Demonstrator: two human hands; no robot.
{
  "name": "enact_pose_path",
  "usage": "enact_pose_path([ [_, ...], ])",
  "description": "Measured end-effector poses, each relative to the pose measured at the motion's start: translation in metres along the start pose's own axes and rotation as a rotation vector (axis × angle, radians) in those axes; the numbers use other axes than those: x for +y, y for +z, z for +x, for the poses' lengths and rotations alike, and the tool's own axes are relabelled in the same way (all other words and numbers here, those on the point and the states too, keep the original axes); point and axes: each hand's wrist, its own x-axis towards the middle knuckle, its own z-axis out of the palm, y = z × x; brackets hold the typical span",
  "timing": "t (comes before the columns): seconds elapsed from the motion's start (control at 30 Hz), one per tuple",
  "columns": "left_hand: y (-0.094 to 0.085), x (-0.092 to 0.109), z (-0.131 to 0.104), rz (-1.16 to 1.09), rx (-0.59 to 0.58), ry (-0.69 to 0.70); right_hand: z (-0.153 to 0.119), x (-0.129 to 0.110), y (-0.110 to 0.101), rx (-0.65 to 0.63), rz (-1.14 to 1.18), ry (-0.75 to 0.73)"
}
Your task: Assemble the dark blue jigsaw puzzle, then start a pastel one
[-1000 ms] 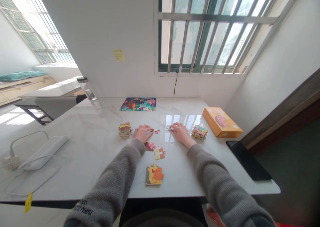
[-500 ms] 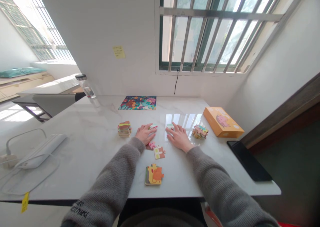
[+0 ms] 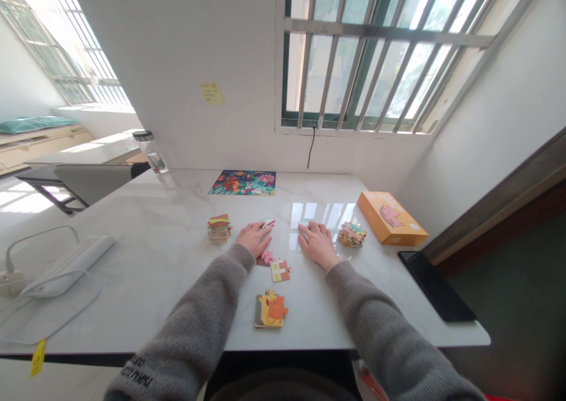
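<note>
My left hand [image 3: 254, 238] lies palm down on the white table, fingers stretched over a puzzle piece [image 3: 267, 222] with red and pale green on it. Opposite it, my right hand [image 3: 319, 245] rests flat with its fingertips on another pale green puzzle piece [image 3: 305, 221], mostly covered. Just below my left hand are a pink and brown piece [image 3: 266, 258] and a brown and cream piece [image 3: 280, 270], close together. Nearer the table edge sits a small pile of yellow and orange pieces [image 3: 270, 310]. Neither hand is lifting anything.
Stacks of puzzle pieces stand at left [image 3: 219, 229] and right [image 3: 352, 234]. A colourful picture sheet [image 3: 243, 183] lies by the wall. To the right are an orange box [image 3: 391, 218] and a black phone-like slab [image 3: 435, 286]; to the left, a bottle [image 3: 152, 153] and a white power strip [image 3: 75, 268].
My right hand has shifted slightly right, away from the left one, with its piece. The fingers of both hands are closer together than before. The view has moved a little.
</note>
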Motion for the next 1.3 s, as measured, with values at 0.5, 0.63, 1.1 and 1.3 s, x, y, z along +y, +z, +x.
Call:
enact_pose_path([
  [0.5,0.003,-0.009,0.01,-0.044,0.018,0.086,0.005,0.001,0.001,0.024,0.011,0.011],
  [0.63,0.0,-0.004,0.011,-0.005,-0.001,0.057,0.004,-0.001,0.001,0.035,0.008,0.005],
  [1.1,-0.009,-0.005,0.002,0.063,-0.011,-0.215,0.013,0.013,0.002,0.005,-0.004,0.043],
  [1.3,-0.003,-0.003,0.002,0.063,-0.013,-0.225,0.013,0.012,0.002,-0.003,-0.006,0.055],
])
